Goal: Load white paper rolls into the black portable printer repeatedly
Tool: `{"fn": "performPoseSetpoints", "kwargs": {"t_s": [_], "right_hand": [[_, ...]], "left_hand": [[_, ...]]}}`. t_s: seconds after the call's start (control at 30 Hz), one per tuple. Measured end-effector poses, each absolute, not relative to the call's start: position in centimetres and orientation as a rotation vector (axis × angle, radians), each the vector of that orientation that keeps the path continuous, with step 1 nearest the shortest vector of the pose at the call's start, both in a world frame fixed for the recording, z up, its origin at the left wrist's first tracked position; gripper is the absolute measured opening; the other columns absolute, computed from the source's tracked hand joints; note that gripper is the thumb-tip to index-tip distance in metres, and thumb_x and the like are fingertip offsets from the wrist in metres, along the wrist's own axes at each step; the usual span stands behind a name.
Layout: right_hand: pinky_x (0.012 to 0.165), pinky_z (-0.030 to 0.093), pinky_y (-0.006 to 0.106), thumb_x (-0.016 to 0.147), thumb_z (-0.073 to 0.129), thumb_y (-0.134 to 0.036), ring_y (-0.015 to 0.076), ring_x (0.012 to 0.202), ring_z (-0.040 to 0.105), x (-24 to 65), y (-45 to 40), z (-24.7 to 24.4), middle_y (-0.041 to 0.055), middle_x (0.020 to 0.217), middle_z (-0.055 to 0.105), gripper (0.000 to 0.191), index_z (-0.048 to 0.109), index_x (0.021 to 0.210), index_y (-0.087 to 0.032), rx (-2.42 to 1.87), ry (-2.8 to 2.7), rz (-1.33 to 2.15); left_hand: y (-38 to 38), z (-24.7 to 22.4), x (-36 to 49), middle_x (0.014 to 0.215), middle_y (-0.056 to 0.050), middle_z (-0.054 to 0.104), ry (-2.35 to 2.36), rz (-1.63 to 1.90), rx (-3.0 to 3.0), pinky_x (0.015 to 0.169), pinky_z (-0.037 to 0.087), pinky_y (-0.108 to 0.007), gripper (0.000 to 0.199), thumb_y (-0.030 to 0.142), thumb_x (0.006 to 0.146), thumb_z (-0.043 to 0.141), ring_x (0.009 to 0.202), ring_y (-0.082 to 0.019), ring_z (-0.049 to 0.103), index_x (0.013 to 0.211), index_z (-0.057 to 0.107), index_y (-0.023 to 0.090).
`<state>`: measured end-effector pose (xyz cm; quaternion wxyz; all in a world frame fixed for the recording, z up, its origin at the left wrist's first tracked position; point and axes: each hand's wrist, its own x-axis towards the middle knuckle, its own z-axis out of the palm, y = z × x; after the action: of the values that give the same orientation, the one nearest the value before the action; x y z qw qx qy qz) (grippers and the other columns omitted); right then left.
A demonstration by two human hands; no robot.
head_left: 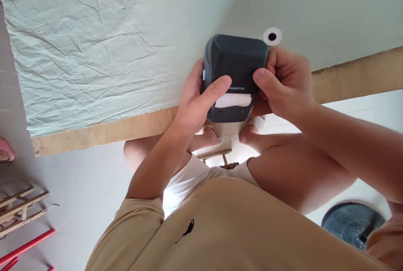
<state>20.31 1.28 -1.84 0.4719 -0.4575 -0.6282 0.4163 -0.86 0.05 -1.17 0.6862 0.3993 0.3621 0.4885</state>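
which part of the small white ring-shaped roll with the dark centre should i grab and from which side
Probably pinch the white roll across its outer edge, coming from above and the person's right. It seems to lie flat on the pale green cloth, round face up, while the dark grey boxy printer and the right hand crowd its near side.

Soft, pale light falls across the tablecloth [94, 53], brighter left of the left fingers [217, 88] and shadowed beyond them. Glare whitens the floor [85, 183] below, between the legs [302, 166]; slight blur softens the right fingers [280, 58], and wide-angle distortion stretches the right forearm [352, 136] toward the frame's edge.
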Motion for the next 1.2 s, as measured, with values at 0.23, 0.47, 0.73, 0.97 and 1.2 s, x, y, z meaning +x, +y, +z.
{"fn": "performPoseSetpoints", "kwargs": {"t_s": [0.23, 0.47, 0.73, 0.97, 1.2], "right_hand": [[0.061, 0.029, 0.037, 0.097, 0.082, -0.086, 0.0122, 0.057, 0.034, 20.1, 0.9, -1.7, -0.005, 0.057, 0.041, 0.079, 0.038, 0.07, -0.027, -1.075, -1.525, 0.974], [0.06, 0.027, 0.035, 0.098, 0.089, -0.07, 0.0119, 0.058, 0.035, 20.1, 0.6, -1.5, -0.0056, 0.057, 0.043, 0.072, 0.04, 0.069, -0.026, -1.141, -1.524, 0.977], [0.058, 0.029, 0.035, 0.097, 0.091, -0.058, 0.0128, 0.058, 0.034, 19.8, 0.4, -0.5, -0.0034, 0.057, 0.043, 0.069, 0.037, 0.067, -0.025, -1.204, -1.523, 1.057], [0.059, 0.029, 0.036, 0.094, 0.091, -0.068, 0.0135, 0.06, 0.031, 19.1, 1.0, -0.9, -0.0026, 0.059, 0.037, 0.076, 0.035, 0.067, -0.025, -1.268, -1.476, 0.989], [0.06, 0.029, 0.036, 0.095, 0.089, -0.052, 0.0131, 0.06, 0.033, 19.1, 0.8, -1.4, -0.0034, 0.061, 0.042, 0.062, 0.039, 0.068, -0.026, -1.217, -1.426, 0.972]], "left_hand": [[0.0, -1.1, -0.7, 0.108, -0.002, 0.079, 0.719, 1.089, 0.826, 0.093, 0.061, -0.035, 0.026, 0.047, 0.107, 0.088, 0.101, -0.019, 0.075, 0.117, 0.079, 0.024], [0.2, -1.0, -0.5, 0.113, -0.004, 0.08, 0.793, 1.082, 0.851, 0.098, 0.064, -0.037, 0.024, 0.045, 0.107, 0.085, 0.111, -0.024, 0.079, 0.118, 0.078, 0.025], [-0.3, 0.0, 0.2, 0.118, -0.007, 0.085, 0.902, 1.04, 0.742, 0.104, 0.069, -0.05, 0.061, 0.071, 0.084, 0.1, 0.146, -0.046, 0.075, 0.12, 0.075, 0.03], [-0.2, 0.4, 0.3, 0.115, -0.004, 0.083, 0.917, 1.053, 0.782, 0.107, 0.071, -0.043, 0.03, 0.052, 0.106, 0.081, 0.139, -0.032, 0.081, 0.118, 0.069, 0.028], [-0.1, -0.3, 0.2, 0.119, -0.007, 0.083, 0.887, 1.068, 0.785, 0.109, 0.073, -0.046, 0.036, 0.052, 0.105, 0.084, 0.149, -0.035, 0.077, 0.125, 0.071, 0.026]]}}
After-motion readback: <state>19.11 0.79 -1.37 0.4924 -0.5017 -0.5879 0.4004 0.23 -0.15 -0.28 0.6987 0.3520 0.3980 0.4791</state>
